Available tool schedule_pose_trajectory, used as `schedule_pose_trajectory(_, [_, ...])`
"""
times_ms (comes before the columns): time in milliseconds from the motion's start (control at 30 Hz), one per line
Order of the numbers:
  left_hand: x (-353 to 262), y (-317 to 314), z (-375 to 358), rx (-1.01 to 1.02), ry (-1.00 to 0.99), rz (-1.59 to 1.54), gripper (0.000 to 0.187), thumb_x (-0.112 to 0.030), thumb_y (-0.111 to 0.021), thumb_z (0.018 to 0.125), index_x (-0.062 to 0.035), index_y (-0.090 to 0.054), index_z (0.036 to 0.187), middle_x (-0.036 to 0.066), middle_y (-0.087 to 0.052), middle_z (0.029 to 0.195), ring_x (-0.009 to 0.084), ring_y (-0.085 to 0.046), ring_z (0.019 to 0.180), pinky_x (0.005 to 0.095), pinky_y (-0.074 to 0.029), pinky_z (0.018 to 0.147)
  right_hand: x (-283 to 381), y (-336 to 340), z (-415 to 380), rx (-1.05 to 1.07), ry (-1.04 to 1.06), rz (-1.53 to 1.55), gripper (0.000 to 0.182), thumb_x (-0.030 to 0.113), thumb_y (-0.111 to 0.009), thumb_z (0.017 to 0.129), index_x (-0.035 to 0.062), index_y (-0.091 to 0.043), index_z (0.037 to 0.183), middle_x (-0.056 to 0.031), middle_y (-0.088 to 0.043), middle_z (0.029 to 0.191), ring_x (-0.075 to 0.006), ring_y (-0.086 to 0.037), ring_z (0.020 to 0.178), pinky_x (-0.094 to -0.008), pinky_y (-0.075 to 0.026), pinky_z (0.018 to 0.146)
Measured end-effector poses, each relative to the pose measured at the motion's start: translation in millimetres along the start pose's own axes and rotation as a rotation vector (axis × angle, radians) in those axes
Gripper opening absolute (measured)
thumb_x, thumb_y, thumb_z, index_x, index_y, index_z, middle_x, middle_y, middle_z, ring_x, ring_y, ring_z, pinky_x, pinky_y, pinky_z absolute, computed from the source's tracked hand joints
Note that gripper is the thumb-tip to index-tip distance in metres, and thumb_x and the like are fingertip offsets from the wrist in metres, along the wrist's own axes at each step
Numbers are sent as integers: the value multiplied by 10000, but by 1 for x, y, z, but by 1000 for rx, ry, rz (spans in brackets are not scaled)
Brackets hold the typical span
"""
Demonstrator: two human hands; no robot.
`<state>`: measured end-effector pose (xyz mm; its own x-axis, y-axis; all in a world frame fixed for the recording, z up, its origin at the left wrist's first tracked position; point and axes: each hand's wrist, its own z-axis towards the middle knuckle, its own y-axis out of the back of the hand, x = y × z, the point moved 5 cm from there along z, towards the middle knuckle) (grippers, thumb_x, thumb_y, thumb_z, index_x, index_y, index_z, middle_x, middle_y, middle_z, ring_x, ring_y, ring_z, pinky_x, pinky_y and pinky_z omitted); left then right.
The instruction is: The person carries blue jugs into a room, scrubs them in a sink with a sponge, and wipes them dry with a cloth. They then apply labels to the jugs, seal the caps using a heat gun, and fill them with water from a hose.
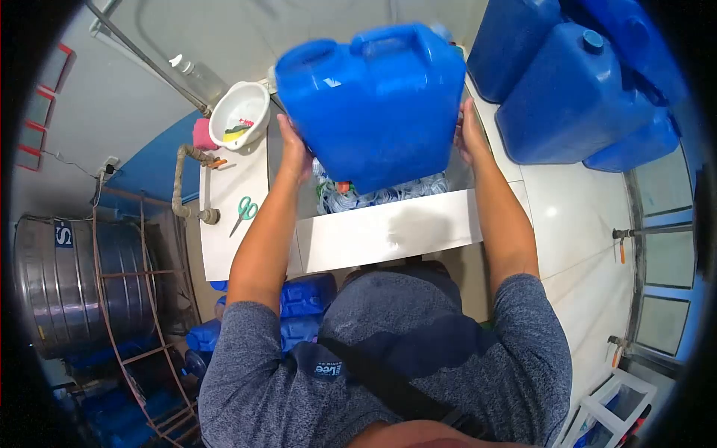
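Note:
A large blue jug (373, 112) with a moulded handle and a round opening at its top left is held up over a sink basin (388, 230). My left hand (293, 151) presses against its left side, and my right hand (469, 133) against its right side. Most of the fingers are hidden behind or beside the jug. Below the jug, a tangle of clear plastic material (351, 200) with an orange-red bit lies in the basin.
Several blue jugs (567, 97) stand on the right counter. On the left are a white bowl (250, 104) with a yellow sponge, a pink cloth (203, 134), green-handled scissors (245, 212), a pipe (179, 179) and a metal tank (82, 284). More blue jugs (308, 295) lie below.

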<state>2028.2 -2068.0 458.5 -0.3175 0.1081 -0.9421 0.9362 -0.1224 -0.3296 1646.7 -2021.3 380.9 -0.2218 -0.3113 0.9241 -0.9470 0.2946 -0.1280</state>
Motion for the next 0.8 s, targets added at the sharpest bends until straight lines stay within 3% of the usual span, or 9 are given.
schedule_pose_trajectory(100, [39, -2, -9, -24, 490, 102, 1112, -940, -92, 808, -153, -313, 1562, 165, -375, 1574, 408, -357, 1432, 709, -265, 1101, -9, -1, 5, 67, -41, 148, 1041, 895, -288, 857, 147, -272, 1581, -158, -440, 1515, -305, -431, 1391, -463, -311, 1153])
schedule_pose_trajectory(200, [80, -2, -3, -27, 546, 189, 1105, -930, -61, 814, -154, -336, 1550, 177, -386, 1565, 400, -359, 1435, 692, -310, 1089, -20, 3, 8, 76, -121, 9, 1013, 881, -329, 862, 189, -238, 1596, -153, -344, 1583, -304, -333, 1457, -490, -267, 1172])
schedule_pose_trajectory(400, [69, -20, 28, -265, 283, 238, 994, -834, -263, 902, -75, -326, 1540, 238, -362, 1554, 401, -439, 1375, 583, -401, 1076, 8, 3, -1, 6, -6, -280, 863, 680, -571, 899, 125, -347, 1521, -180, -396, 1542, -320, -373, 1427, -486, -299, 1151])
schedule_pose_trajectory(467, [62, -26, 32, -413, 151, 275, 966, -782, -353, 935, -28, -313, 1537, 291, -342, 1547, 428, -473, 1345, 541, -399, 1096, 16, -21, -4, 94, 588, -421, 626, 466, -718, 894, 114, -477, 1351, -161, -491, 1455, -310, -455, 1351, -406, -369, 1098])
schedule_pose_trajectory(500, [60, -36, 36, -243, 81, 546, 982, -744, -436, 928, 1, -266, 1545, 306, -293, 1566, 447, -454, 1356, 513, -372, 1121, 21, -36, -21, -11, 886, -650, 361, 292, -758, 884, 90, -572, 1119, -133, -644, 1235, -295, -604, 1156, -359, -463, 989])
schedule_pose_trajectory(533, [58, -45, 38, -69, 13, 812, 1015, -706, -518, 922, 30, -218, 1553, 321, -244, 1585, 465, -436, 1367, 485, -345, 1145, 37, -52, -24, -2, 885, -646, 361, 292, -758, 884, 90, -572, 1119, -133, -644, 1235, -295, -604, 1156, -359, -463, 989])
schedule_pose_trajectory(600, [56, -40, 35, -59, 62, 862, 1040, -664, -562, 896, 61, -199, 1547, 334, -317, 1536, 457, -478, 1330, 462, -383, 1113, 41, -90, -23, 466, 406, -539, 236, 270, -704, 904, 64, -636, 996, -128, -713, 1045, -284, -676, 991, -384, -519, 904])
schedule_pose_trajectory(667, [54, -36, 35, -12, 142, 957, 1100, -581, -650, 844, 122, -160, 1535, 360, -462, 1437, 441, -564, 1257, 417, -458, 1048, 80, -114, -2, 357, 761, -747, 183, 236, -667, 907, 55, -671, 934, -113, -729, 914, -274, -696, 850, -389, -545, 810])
schedule_pose_trajectory(800, [43, -50, 25, 56, 70, 1099, 831, -377, -660, 873, 3, -324, 1531, 268, -583, 1356, 362, -612, 1204, 425, -474, 1016, 147, -144, 78, 32, 812, -850, 218, 143, -606, 945, 37, -693, 1114, -86, -734, 980, -168, -681, 873, -334, -557, 798])
